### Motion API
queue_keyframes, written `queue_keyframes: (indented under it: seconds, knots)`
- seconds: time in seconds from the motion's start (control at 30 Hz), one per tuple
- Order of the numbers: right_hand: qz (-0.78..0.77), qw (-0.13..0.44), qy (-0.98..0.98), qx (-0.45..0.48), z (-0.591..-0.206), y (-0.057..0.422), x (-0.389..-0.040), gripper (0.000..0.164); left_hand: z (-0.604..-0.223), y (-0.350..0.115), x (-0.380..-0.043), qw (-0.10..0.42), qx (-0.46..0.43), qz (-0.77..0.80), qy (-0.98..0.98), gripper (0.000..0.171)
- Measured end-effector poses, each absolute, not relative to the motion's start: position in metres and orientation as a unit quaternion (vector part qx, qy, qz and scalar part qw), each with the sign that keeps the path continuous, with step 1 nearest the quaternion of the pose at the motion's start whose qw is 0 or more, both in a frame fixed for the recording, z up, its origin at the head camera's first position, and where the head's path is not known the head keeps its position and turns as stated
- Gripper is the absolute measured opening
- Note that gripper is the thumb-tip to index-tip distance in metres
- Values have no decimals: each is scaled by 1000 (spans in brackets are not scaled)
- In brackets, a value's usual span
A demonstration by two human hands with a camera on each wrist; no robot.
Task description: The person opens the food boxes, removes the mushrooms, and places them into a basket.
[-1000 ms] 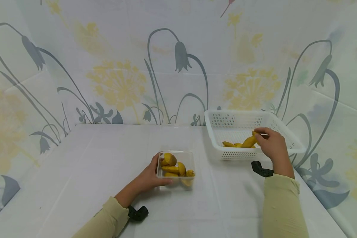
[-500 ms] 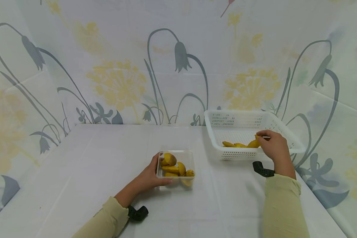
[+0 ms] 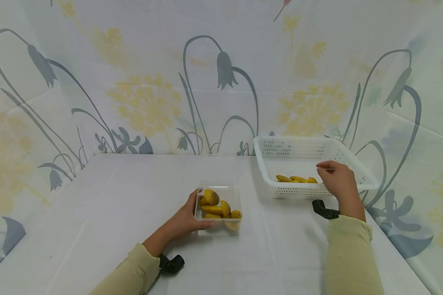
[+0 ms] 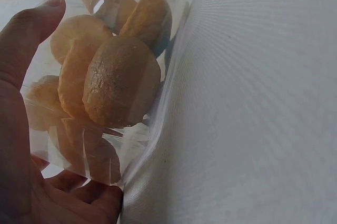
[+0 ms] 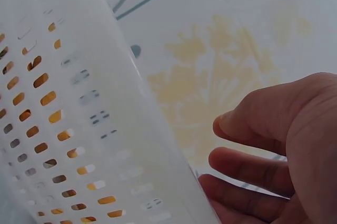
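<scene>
My left hand [image 3: 186,219] grips a clear plastic box [image 3: 235,196] by its left side, thumb at the near side and fingers behind. Inside lie several yellow-brown mushrooms [image 3: 211,197]; the left wrist view shows their rounded caps [image 4: 122,82] through the clear wall. Over the near right part of a white perforated basket [image 3: 295,192] hovers my right hand [image 3: 337,178]. A gap shows between its thumb and loosely bent fingers [image 5: 247,169], with nothing held. More yellow mushrooms [image 3: 299,179] lie in the basket, partly hidden by its near wall.
A white cloth [image 3: 133,184] covers the table under both containers. Behind it hangs a curtain [image 3: 221,110] with printed flowers. Each wrist wears a black camera mount [image 3: 171,264].
My right hand lowered a yellow mushroom into the basket and let it go; its fingers are now free of it. The left hand and the box have stayed still.
</scene>
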State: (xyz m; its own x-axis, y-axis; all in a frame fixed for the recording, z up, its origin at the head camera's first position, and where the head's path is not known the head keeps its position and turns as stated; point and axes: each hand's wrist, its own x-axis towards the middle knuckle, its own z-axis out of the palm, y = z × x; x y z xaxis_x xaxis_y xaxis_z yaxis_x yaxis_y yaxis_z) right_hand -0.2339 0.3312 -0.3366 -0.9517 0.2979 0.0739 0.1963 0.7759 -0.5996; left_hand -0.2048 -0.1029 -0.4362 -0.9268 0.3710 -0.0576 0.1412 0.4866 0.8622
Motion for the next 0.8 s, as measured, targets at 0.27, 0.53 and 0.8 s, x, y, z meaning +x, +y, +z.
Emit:
queue_keyframes:
  seconds: [0.27, 0.53, 0.8]
  knots:
    - [301, 96, -942, -110, -336, 325, -233, 46, -435, -102, -204, 118, 152, 481, 856, 117]
    - [296, 105, -947, -69, -332, 316, -233, 44, -435, -102, -204, 115, 153, 479, 856, 117]
    - [296, 116, -947, -49, -329, 306, -232, 42, -436, -103, -205, 115, 154, 479, 857, 118]
